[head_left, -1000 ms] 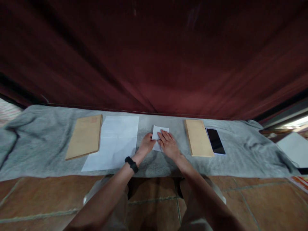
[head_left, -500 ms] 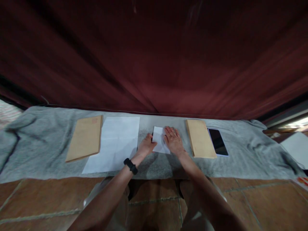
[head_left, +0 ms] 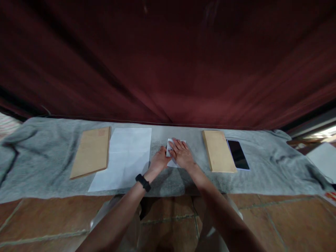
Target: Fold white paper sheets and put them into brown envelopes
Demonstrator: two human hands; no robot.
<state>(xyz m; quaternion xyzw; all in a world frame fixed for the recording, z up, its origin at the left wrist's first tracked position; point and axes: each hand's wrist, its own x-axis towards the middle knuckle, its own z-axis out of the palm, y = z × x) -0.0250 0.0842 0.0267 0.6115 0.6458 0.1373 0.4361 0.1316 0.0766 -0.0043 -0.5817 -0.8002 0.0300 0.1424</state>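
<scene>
1. Down at the near side, brown floor tiles (head_left: 47, 224) with pale joints run beneath the person's legs.
2. Around the left wrist sits a black band (head_left: 143, 182); both forearms reach forward over a grey cloth (head_left: 265, 157).
3. In the middle of that cloth lies a small white paper (head_left: 173, 164), between the two hands and partly covered by them.
4. At its left edge is the left hand (head_left: 159, 159), fingers curled, thumb by the paper; from here I can't tell whether it pinches it.
5. Across the paper, the right hand (head_left: 181, 153) lies palm down, fingers extended and slightly spread.
6. To the left I see white sheets (head_left: 130, 157), overlapped by a brown envelope stack (head_left: 90, 152).
7. To the right, another envelope stack (head_left: 219, 152) lies just beside a dark-screened phone (head_left: 238, 155).
8. Behind everything hangs a dark red curtain (head_left: 170, 70).
</scene>
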